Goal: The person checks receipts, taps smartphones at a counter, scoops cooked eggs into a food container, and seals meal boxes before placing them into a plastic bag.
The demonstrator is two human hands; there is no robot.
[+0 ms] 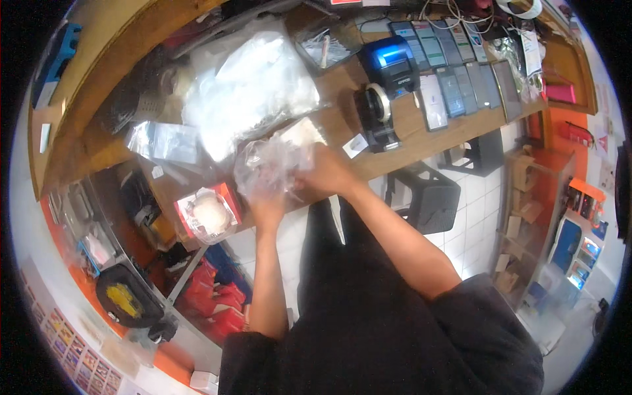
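Observation:
A crumpled clear plastic bag [261, 160] is between my two hands above the wooden counter. My left hand [269, 195] is partly inside or behind the clear film, so its fingers are blurred. The fingers of my right hand [323, 173] are bent at the bag's right side. Behind the bag lies a pale, flat item [303, 132], partly covered. To the left, a red and white box [232, 197] carries a round, pale item [210, 212] under clear plastic. Past my hands lies a large stack of clear plastic bags [256, 94].
A tape dispenser [377, 116] and a small printer [392, 61] stand right of the bags. Rows of phones [452, 91] lie farther right. Smaller plastic packets [165, 143] lie at left. Black stools [424, 197] stand below the counter's edge.

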